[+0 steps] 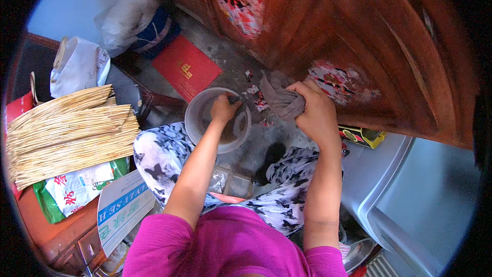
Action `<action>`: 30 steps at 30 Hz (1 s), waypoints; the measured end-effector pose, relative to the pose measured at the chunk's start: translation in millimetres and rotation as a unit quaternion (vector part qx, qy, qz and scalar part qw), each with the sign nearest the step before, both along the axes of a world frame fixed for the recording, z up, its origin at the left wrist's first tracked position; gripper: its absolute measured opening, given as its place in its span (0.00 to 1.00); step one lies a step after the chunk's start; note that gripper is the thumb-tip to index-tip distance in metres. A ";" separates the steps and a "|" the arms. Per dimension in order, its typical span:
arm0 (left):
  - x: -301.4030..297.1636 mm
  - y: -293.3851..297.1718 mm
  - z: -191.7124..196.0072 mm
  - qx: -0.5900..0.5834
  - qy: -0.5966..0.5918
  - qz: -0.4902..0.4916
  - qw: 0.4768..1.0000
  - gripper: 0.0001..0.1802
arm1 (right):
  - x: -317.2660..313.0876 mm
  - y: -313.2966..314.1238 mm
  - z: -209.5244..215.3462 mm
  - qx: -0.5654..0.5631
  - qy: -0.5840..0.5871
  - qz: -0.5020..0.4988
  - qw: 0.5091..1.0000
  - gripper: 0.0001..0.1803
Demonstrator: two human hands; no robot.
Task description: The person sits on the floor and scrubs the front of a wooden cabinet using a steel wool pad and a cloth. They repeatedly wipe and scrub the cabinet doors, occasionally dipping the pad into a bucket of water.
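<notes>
Wet rag against the red door, other hand down in the bucket

We see the right hand (318, 115) with its fingers clamped on a bunched grey rag (279, 100) at one o'clock, pressed near the peeling paper low on the wooden door (389, 46); a soaked rag could drip onto the floor (230, 61) and smear the scraps. Our left hand (224, 109), arm reaching straight forward, dips into the pale bucket (197, 110) at twelve o'clock, fingers curled together on something small; leaning could tip the murky water over.
</notes>
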State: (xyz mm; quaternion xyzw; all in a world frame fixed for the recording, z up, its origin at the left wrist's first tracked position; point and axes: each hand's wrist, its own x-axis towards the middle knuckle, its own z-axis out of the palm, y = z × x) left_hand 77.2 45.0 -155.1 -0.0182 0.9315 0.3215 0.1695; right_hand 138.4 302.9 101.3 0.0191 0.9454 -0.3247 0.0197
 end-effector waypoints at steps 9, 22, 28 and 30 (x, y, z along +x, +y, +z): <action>54.2 -27.8 -147.0 -0.193 -0.036 -0.069 0.978 0.22 | 22.6 -11.1 -11.9 -0.005 -0.035 0.078 0.996 0.23; 76.2 -80.8 -134.1 -0.126 0.082 -0.140 0.979 0.19 | 20.3 -1.9 -4.6 0.014 0.003 0.052 0.999 0.23; 60.6 -39.7 -41.9 0.131 0.034 0.034 0.990 0.19 | 19.4 4.7 -13.3 0.033 0.042 0.032 0.998 0.23; 58.4 -25.3 -6.8 0.082 0.052 0.053 0.994 0.20 | 18.8 6.3 -13.5 0.042 0.039 0.031 0.998 0.22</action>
